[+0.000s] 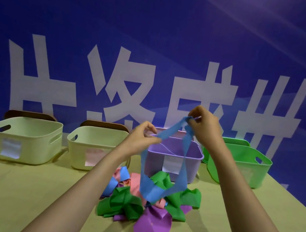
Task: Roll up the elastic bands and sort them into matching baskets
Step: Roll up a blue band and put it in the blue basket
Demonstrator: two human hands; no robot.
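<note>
- Behind your table (19, 195) hangs a blue banner (160, 28) printed with big white characters.
- Four baskets stand in a row along the far edge. From the left you have the left cream basket (31, 150), the second cream basket (78, 154), the purple basket (156, 163) and the green basket (238, 171).
- Your right hand (203, 127) is raised above the purple basket, thumb and fingertips pinched on the top end of the blue elastic band (157, 191).
- Your left hand (141, 136), lower and further left, pinches the same band a little way along. Its other fingers are loosely curled.
- Below your hands the band hangs unrolled in a long loop in front of the purple basket, and its bottom reaches the pile.
- That pile lies on the table just in front of the purple basket. In it you have a green band (124, 204), a purple band (152, 228) nearest you, a pink band (135, 184) and a second blue band (113, 185) at the left, all overlapping.
</note>
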